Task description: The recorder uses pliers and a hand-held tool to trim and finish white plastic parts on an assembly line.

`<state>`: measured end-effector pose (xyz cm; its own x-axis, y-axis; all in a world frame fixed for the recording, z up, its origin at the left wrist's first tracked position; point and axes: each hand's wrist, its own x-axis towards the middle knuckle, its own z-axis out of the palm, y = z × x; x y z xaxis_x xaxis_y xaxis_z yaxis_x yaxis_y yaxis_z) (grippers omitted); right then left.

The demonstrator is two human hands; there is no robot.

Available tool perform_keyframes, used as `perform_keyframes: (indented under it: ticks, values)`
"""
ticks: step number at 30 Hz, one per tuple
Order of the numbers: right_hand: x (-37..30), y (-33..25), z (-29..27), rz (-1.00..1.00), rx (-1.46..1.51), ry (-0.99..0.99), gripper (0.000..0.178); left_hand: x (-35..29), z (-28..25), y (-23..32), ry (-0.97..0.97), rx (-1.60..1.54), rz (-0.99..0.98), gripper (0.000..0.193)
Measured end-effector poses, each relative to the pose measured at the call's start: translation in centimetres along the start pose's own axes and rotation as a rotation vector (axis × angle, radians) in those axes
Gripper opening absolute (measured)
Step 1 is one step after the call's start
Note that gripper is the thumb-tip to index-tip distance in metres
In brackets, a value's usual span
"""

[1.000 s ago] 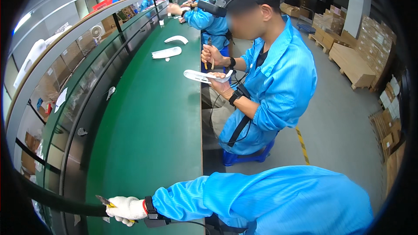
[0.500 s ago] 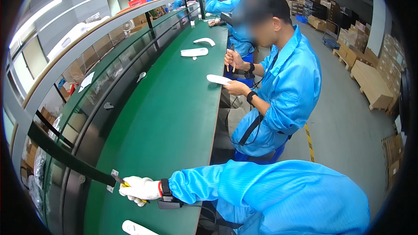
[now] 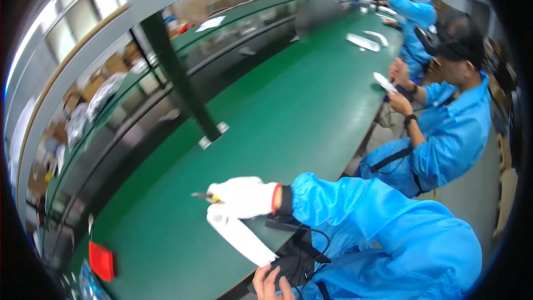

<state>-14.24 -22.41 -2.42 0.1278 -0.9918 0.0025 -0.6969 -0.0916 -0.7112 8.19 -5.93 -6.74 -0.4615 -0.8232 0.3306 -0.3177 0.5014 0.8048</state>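
Note:
My right hand [image 3: 244,195], in a white glove, is closed round pliers [image 3: 213,198] with yellow grips. Their metal tip points left over the table. Just below it is a long white plastic piece [image 3: 239,236] with a rounded end, slanting toward me past the table edge. The glove overlaps its far end; I cannot tell whether they touch. At the near end, the bent bare fingers of my left hand [image 3: 271,282] hold the piece. The rest of that hand is cut off by the lower edge.
The green table [image 3: 266,128] runs away to the upper right. A dark green post [image 3: 180,86] stands on it. A red dustpan-like object [image 3: 101,261] lies at lower left. A co-worker [image 3: 444,111] handles another white piece [image 3: 384,83]; further white parts [image 3: 363,43] lie beyond.
The view has swung left, bringing the red object and my left fingers into sight. More of the white piece shows now, close to my gloved hand, which still grips the pliers.

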Motion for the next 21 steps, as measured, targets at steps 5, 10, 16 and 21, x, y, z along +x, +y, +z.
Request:
perform_keyframes:
  ticks: [5, 10, 16, 21]
  values:
    - [0.5, -1.2, 0.4, 0.026, -0.02, -0.008, 0.043, -0.6, 0.0, 0.1, 0.067, -0.088, -0.042, 0.019]
    - [0.6, -2.1, 1.3, -0.029, -0.131, -0.051, 0.038, -1.7, 0.1, -0.7, 0.11, -0.204, -0.188, 0.014]
    - [-0.6, -3.2, 2.7, -0.133, -0.318, -0.038, 0.029, -1.7, 0.8, -2.6, 0.02, -0.381, -0.345, 0.029]
    - [-0.7, -2.6, 3.9, -0.224, -0.383, 0.048, 0.025, -2.1, 2.1, -3.4, -0.093, -0.69, -0.558, 0.037]
